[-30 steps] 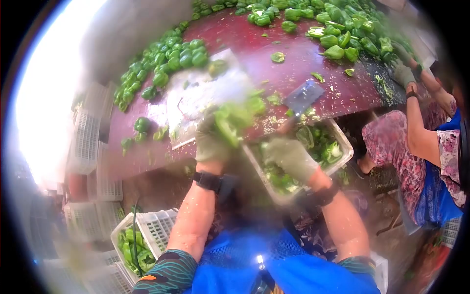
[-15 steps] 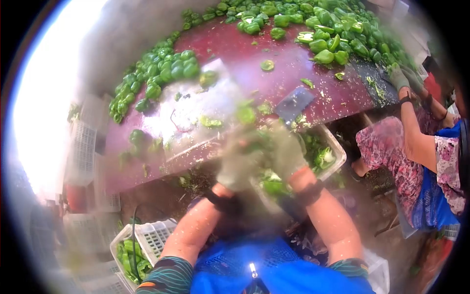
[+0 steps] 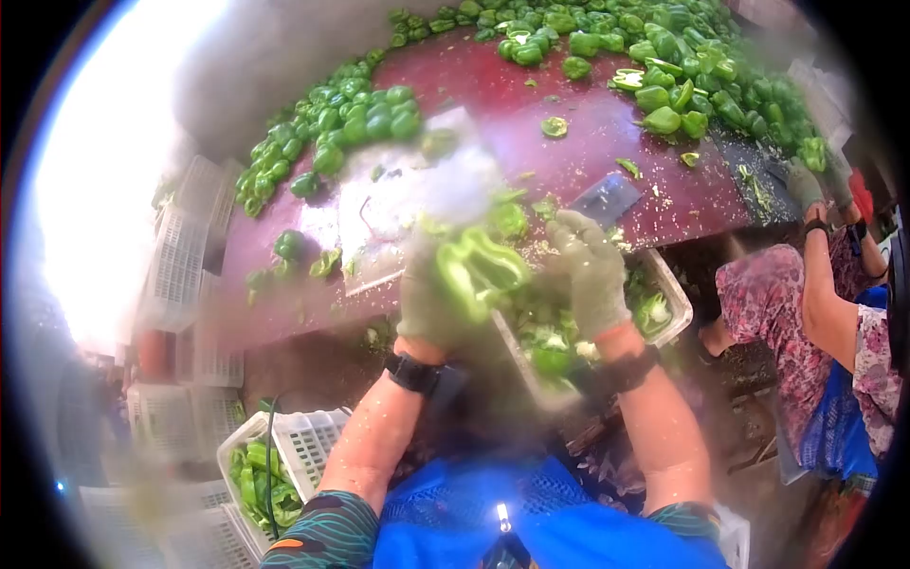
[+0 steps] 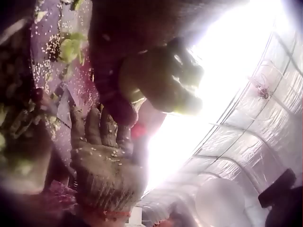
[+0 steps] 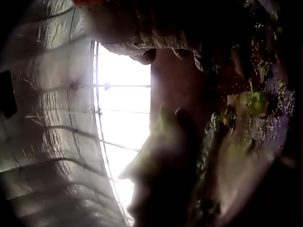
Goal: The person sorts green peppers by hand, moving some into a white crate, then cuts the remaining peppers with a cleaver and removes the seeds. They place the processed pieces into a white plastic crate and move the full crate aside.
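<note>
In the head view my left hand point(image 3: 431, 292), in a pale glove, grips a cut green pepper point(image 3: 485, 266), its hollow inside facing up. To its right my right hand point(image 3: 590, 275) is apart from the pepper, palm up with fingers extended, above the near edge of a white crate point(image 3: 675, 294). The left wrist view shows seeds on the gloved right palm point(image 4: 109, 172) and the blurred pepper point(image 4: 165, 80) above it. A flat grey blade point(image 3: 607, 197) lies on the red table point(image 3: 664, 204). Blurred pepper covers part of the left fingers.
Whole peppers point(image 3: 341, 119) line the table's left side, and a large pile point(image 3: 701, 66) spreads at the back right. A crate of cut peppers point(image 3: 318, 455) stands low at left. Another person point(image 3: 829, 284) works at the right edge. Stacked crates point(image 3: 171, 270) stand at far left.
Half a second ago both hands were close together and blurred; now they are apart, the right one raised with its palm showing. The cut pepper is plainer to see in the left hand.
</note>
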`<state>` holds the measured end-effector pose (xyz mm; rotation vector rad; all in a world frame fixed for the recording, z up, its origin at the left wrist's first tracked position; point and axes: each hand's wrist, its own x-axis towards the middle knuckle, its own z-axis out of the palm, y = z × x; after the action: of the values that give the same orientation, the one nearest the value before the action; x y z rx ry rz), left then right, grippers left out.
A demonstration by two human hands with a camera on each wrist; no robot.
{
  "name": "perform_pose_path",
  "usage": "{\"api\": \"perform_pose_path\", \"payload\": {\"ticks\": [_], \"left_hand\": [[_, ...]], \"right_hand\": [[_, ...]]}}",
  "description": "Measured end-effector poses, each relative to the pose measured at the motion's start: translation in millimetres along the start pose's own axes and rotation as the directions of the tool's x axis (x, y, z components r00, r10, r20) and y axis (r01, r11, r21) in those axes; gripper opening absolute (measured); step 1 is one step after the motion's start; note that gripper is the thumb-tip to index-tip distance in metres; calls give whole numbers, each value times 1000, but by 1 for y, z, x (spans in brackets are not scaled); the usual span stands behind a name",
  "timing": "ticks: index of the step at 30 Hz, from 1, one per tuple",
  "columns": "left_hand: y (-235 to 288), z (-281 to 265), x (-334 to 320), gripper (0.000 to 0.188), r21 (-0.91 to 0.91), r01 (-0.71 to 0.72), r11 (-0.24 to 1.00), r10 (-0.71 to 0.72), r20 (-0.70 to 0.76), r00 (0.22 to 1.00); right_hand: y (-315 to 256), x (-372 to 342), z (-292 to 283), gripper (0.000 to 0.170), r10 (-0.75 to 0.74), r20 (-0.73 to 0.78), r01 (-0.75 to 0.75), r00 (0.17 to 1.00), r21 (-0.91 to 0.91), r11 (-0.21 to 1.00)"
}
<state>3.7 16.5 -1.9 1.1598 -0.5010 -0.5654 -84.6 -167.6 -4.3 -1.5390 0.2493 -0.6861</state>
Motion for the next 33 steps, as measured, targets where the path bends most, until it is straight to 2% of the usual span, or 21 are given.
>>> {"api": "perform_pose_path", "payload": {"ticks": [1,2,3,5,6,9,10,12,13,14,15,16,18,19,21,22,24,26,27,30,33], "left_hand": [[-1,2,-2,51,681,-38,731,146,-101,984],[-7,-1,-1,51,588,-35,808,158,-160,974],[-10,-5,-2,51,571,-27,820,162,-188,969],[-5,-3,-7,52,616,-2,788,166,-210,963],[-2,0,-11,51,626,17,779,140,-200,970],[4,6,-17,50,569,46,821,38,-134,990],[4,8,-17,50,535,38,844,16,-95,995],[-6,5,-15,48,438,15,899,20,-75,997],[-12,3,-15,48,468,7,884,40,-89,995],[-18,0,-14,47,499,0,867,59,-103,993],[-24,-3,-13,46,529,-5,849,79,-117,990],[-27,-1,-10,46,504,-14,863,92,-130,987],[-19,9,-6,44,253,15,967,37,-201,979],[-12,14,-7,43,9,45,999,-42,-242,969],[-5,12,-7,41,-58,21,998,-37,-298,954],[-7,4,-6,40,122,-18,992,57,-316,947],[-5,4,-8,38,180,-15,984,71,-312,947],[-8,6,-9,37,231,-19,973,93,-314,945],[-9,8,-10,37,337,-11,942,117,-296,948],[-14,17,-14,38,634,30,773,166,-248,954],[-22,12,-18,40,600,-12,800,171,-209,963]], "right_hand": [[-9,-7,4,27,24,9,-24,1000,-8,1000],[-13,-11,7,25,-55,32,57,998,-74,996],[-17,-15,10,23,-133,56,140,989,-136,981],[-15,-21,16,23,-456,191,494,869,-327,806],[-23,-24,21,16,-405,252,465,879,-266,845],[-30,-29,34,17,-120,435,266,893,-293,918],[-36,-26,32,28,9,502,45,865,-96,994],[-46,-24,29,26,272,536,-282,799,-64,957],[-48,-24,29,26,391,557,-437,733,-56,898],[-36,-28,34,23,205,467,-170,860,-117,978],[-13,-33,42,20,-17,387,103,922,-202,974],[-1,-36,45,17,-253,327,355,910,-302,885],[-13,-32,40,13,-92,427,355,900,-593,722],[-17,-30,37,12,-2,454,364,891,-710,603],[16,-26,19,6,-190,414,446,890,-702,555],[22,-21,12,5,-225,352,417,909,-736,534],[11,-13,12,4,-486,173,461,857,-679,571],[-7,-11,12,7,-424,403,562,811,-741,369],[-10,-12,14,12,-368,507,611,780,-746,265],[-11,-14,39,9,-8,378,351,926,-853,386],[-5,-15,40,10,-91,379,389,921,-875,290]]}}
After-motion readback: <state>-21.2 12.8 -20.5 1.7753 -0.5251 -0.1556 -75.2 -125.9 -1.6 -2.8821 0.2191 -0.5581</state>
